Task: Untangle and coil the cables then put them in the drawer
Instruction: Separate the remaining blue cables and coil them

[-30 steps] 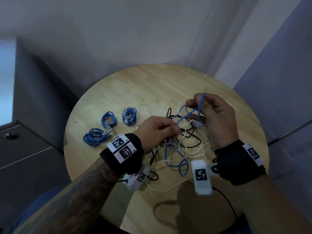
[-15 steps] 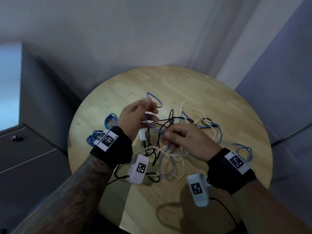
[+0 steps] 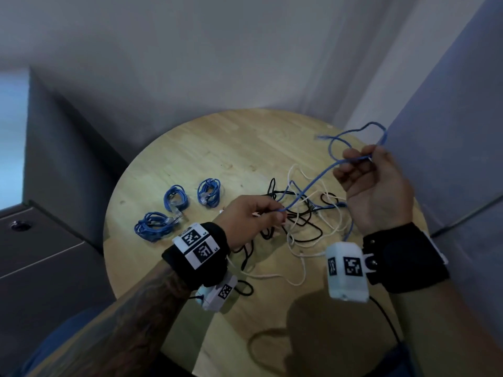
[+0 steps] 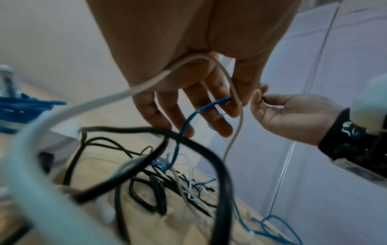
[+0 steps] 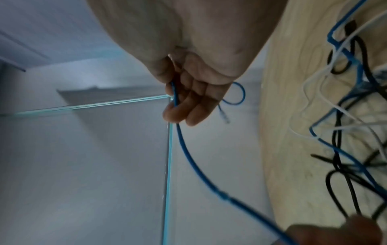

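A loose blue cable [image 3: 310,186] stretches between my two hands above the round wooden table [image 3: 217,148]. My left hand [image 3: 280,213] pinches it low over the tangle [image 3: 307,221] of black, white and blue cables. In the left wrist view, the left hand [image 4: 209,116] has the blue cable [image 4: 211,104] between its fingers, and a white cable [image 4: 236,92] crosses them. My right hand [image 3: 353,164] is raised at the right, fingers curled round the cable, whose free end loops above it. The right wrist view shows the right hand [image 5: 180,107] gripping the blue cable [image 5: 188,154].
Three coiled blue cables [image 3: 175,198] [image 3: 209,192] [image 3: 153,227] lie on the table's left side. A grey cabinet [image 3: 40,268] with drawer fronts stands left of the table. A glass panel [image 5: 104,149] and walls close in behind and at the right.
My right hand left the tangle and rose up and to the right, drawing the blue cable out. My left hand dropped from its raised loop to pinch the cable over the tangle.
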